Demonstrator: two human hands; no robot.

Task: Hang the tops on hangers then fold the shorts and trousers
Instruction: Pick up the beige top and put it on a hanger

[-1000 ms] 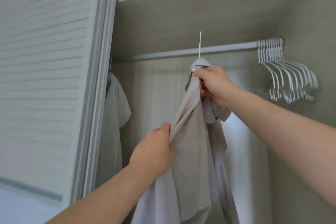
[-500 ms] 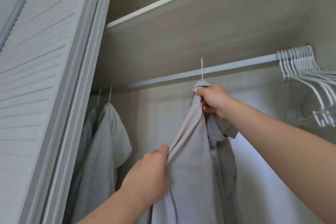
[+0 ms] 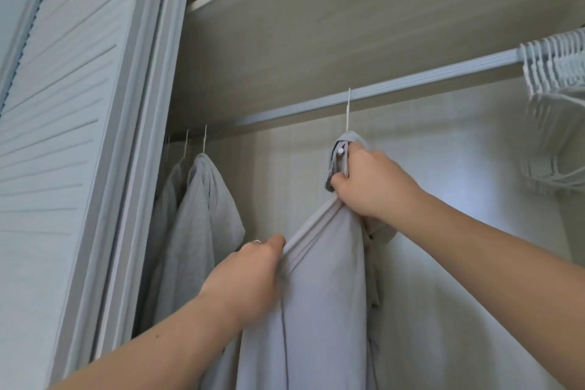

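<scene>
The step in hand is the hanging of the tops. A pale grey cotton shirt (image 3: 316, 310) is on a thin white wire hanger (image 3: 348, 111) directly under the long grey metal rail (image 3: 427, 77) of the wardrobe. The hook seems to sit over the rail, but it is seen edge-on and I cannot be sure. The right hand (image 3: 370, 187), just below the rail, has its fingers curled tightly round the collar and the hanger's neck. The left hand (image 3: 247, 279), lower and more to the left, pinches a stretched fold of the shirt between thumb and bent fingers. Two grey tops (image 3: 205, 215) hang further left on the rail, and empty white hangers (image 3: 554, 70) are bunched at its right end. Next, I judge, the shoulder must be drawn smooth over the hanger. Then both hands should release gently, so the shirt does not slide off.
</scene>
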